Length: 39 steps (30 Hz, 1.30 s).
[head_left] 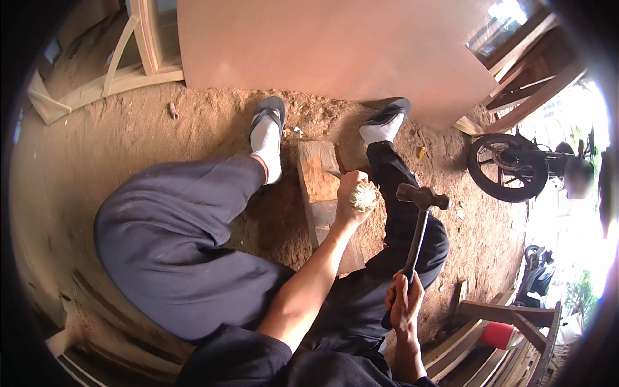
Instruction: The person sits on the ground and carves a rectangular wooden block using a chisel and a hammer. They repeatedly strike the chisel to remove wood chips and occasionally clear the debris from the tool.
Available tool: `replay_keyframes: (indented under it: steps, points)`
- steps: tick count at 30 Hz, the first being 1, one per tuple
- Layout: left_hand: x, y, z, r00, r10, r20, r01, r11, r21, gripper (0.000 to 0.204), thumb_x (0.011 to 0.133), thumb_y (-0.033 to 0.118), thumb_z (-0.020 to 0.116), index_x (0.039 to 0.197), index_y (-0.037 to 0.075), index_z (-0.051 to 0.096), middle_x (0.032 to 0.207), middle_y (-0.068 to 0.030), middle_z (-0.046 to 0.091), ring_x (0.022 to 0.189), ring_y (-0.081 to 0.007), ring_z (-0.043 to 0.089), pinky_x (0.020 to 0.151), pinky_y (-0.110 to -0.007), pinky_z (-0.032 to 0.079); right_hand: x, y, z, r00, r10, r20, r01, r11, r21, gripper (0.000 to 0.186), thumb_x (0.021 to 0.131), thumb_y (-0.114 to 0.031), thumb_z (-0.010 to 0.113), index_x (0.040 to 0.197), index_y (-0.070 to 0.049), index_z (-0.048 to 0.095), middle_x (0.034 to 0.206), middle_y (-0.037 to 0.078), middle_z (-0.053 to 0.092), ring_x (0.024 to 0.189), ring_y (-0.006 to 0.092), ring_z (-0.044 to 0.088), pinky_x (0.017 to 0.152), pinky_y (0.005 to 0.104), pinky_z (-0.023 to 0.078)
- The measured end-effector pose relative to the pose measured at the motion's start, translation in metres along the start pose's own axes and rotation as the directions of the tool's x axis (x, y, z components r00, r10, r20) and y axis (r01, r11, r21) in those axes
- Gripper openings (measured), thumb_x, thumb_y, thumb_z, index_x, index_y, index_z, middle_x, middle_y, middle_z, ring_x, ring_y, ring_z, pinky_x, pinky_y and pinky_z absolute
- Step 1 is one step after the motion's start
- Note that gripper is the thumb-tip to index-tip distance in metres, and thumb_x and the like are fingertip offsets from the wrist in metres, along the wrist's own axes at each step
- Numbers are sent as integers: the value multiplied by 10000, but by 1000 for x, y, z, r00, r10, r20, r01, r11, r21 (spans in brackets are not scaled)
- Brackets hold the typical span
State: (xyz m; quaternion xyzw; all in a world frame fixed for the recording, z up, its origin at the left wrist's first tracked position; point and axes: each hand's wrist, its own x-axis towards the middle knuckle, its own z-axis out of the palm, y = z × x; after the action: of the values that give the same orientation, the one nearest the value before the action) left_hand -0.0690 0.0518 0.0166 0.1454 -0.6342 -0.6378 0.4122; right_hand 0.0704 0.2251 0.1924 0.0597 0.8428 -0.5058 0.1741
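Observation:
My left hand (350, 200) is closed around a chisel whose handle end (365, 196) is pale and frayed. Its dark blade (333, 173) points left, toward the wood block (320, 169) lying between my feet. Whether the blade touches the wood I cannot tell. Lighter, cut wood shows on the block's upper face. My right hand (405, 300) grips the dark handle of a hammer (423, 197). The hammer's metal head is raised to the right of the chisel, apart from it.
A large plywood sheet (322, 45) stands ahead, beside a pale wooden frame (129, 77). My sandalled feet (265, 138) flank the block on sandy ground with wood shavings. A motorcycle wheel (508, 168) is at right. Stacked planks and a red container (498, 335) lie lower right.

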Motion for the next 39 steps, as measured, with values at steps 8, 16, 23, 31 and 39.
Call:
replay_keyframes:
  steps: [8,16,23,31,39]
  points:
    - [8,33,-4,996,-90,2,90,996,-20,400,884,80,766,1113,102,438,875,-32,540,743,-126,564,693,-291,505,12,42,-2,988,145,49,-151,974,171,285,1061,-325,571,954,-63,545,644,1,478,487,75,452,400,233,376]
    - [51,36,-63,901,-418,-118,402,905,-138,503,979,268,705,1338,9,466,1219,-127,560,1092,-196,547,983,-390,454,26,36,-2,967,149,208,-192,959,209,168,997,-169,665,990,-44,553,684,-13,495,511,73,467,446,239,405]
    - [76,94,-79,930,-340,-142,321,937,-136,287,955,252,743,1144,52,662,1023,-47,697,890,-121,648,823,-310,540,37,56,-13,943,79,323,-128,983,131,189,948,-114,686,1047,-7,565,690,7,540,522,100,538,480,270,441]
    - [65,123,-84,951,-304,-54,299,950,-92,376,917,120,764,1217,42,552,1056,-50,609,936,-134,595,836,-294,495,40,64,-13,943,-7,334,-78,967,241,238,960,-176,656,1055,14,548,660,49,587,537,141,596,520,325,482]
    - [1,93,-37,975,-38,220,11,992,125,410,934,66,726,1230,36,444,1099,-60,565,1084,-185,545,1035,-359,421,47,65,-15,927,95,363,-227,912,341,201,968,-96,657,1107,-2,546,700,14,538,514,100,537,489,273,459]
